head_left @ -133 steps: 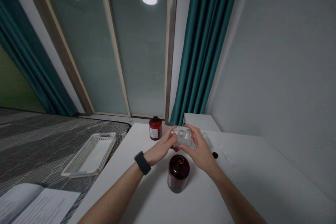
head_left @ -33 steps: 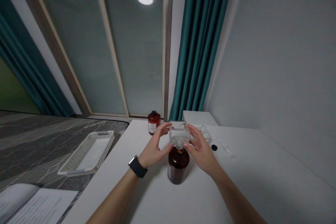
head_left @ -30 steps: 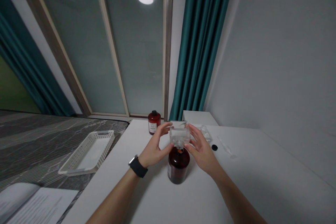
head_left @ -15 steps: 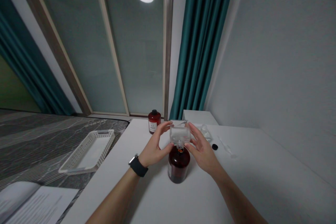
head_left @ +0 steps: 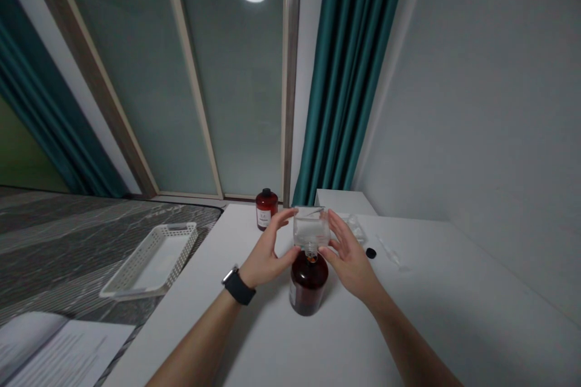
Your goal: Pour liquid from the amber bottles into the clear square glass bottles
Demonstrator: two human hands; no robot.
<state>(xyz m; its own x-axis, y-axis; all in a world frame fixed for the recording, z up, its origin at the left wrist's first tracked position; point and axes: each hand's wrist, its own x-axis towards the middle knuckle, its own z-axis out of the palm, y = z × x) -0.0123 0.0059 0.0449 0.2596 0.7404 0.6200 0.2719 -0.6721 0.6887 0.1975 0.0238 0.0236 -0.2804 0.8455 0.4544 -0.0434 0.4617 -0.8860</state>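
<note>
- At the near centre, a dark bottle (head_left: 308, 288) is stood upright on the white counter (head_left: 272, 354); its cap has been taken off and its mouth left open.
- Just above it, a clear bottle (head_left: 311, 233) is held upside down, its neck at the dark bottle's mouth; whether the neck is inserted or only rested there cannot be told.
- The clear bottle is gripped from the left by the left hand (head_left: 267, 259) and from the right by the right hand (head_left: 350, 261), thumbs placed low.
- Emptying appears to be under way; how much liquid is left cannot be made out.
- Farther right, a black cap (head_left: 371, 253) is left loose, so closing seems not yet done.
- At the far edge, a red bottle (head_left: 266, 210) is kept capped, apparently untouched.
</note>
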